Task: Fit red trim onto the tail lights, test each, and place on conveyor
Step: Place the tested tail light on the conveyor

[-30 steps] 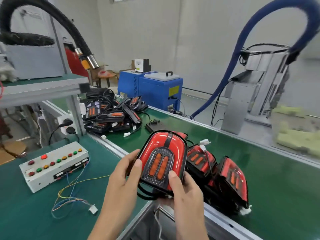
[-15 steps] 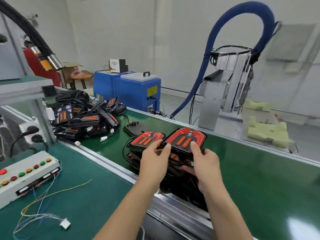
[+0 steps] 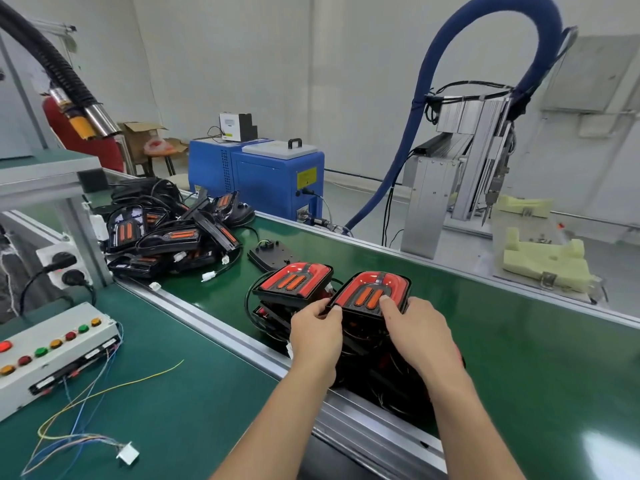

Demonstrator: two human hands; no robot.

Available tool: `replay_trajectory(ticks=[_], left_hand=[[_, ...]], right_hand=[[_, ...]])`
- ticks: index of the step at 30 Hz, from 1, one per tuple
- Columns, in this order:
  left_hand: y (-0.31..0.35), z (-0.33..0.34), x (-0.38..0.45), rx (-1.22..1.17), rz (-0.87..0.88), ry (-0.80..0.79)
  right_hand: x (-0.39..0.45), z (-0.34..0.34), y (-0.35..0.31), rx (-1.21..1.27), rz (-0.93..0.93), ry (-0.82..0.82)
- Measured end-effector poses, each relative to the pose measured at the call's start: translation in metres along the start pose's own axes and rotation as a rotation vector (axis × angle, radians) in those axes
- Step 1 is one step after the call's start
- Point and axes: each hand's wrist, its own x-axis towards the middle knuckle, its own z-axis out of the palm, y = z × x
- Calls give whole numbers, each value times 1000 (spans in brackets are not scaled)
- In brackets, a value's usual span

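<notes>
Both hands grip one red-trimmed tail light point(image 3: 372, 293) over the conveyor point(image 3: 540, 344) near its front edge: left hand point(image 3: 317, 332) pinching its left corner, right hand point(image 3: 420, 336) curled round its right side, thumb on the lens. It rests atop stacked finished lights point(image 3: 294, 282). Risk: uneven release could tip it off the stack, or dangling wires snag neighbours.

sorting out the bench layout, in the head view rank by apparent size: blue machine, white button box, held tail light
1. blue machine
2. white button box, close behind; nearness inflates it, so unsure
3. held tail light, smallest
</notes>
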Motion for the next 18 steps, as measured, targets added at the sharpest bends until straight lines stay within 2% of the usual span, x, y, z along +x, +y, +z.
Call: replay_trajectory(ticks=[8, 12, 18], left_hand=[[-2, 0, 5, 6, 7, 29], [-4, 3, 6, 83, 70, 20], [-10, 9, 3, 214, 126, 18]], right_hand=[[-5, 6, 5, -6, 5, 25], [-12, 3, 4, -115, -10, 75], [-16, 1, 12, -139, -36, 105]])
